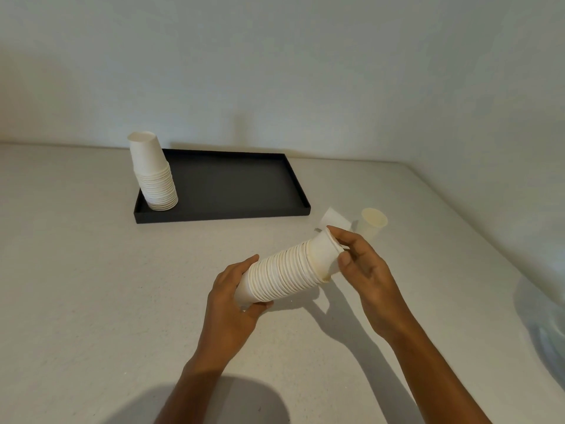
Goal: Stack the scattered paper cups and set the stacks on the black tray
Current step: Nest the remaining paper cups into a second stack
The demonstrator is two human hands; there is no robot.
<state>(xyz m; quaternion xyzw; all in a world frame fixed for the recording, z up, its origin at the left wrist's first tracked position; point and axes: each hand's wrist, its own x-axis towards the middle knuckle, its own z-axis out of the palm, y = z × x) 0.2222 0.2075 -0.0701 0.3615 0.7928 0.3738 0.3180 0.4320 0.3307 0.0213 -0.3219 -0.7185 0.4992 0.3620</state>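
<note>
A long stack of white paper cups is held tilted above the table, its closed end low at the left. My left hand grips that bottom end. My right hand holds the rim of the top cup at the stack's open upper end. A second stack of upside-down cups stands leaning at the left end of the black tray. Two loose cups remain on the table right of the tray: one lying on its side, one upright.
The white table meets the wall behind the tray, and its right edge runs diagonally down the right side. A clear plastic bag lies at that right edge. The tray's middle and right part hold nothing.
</note>
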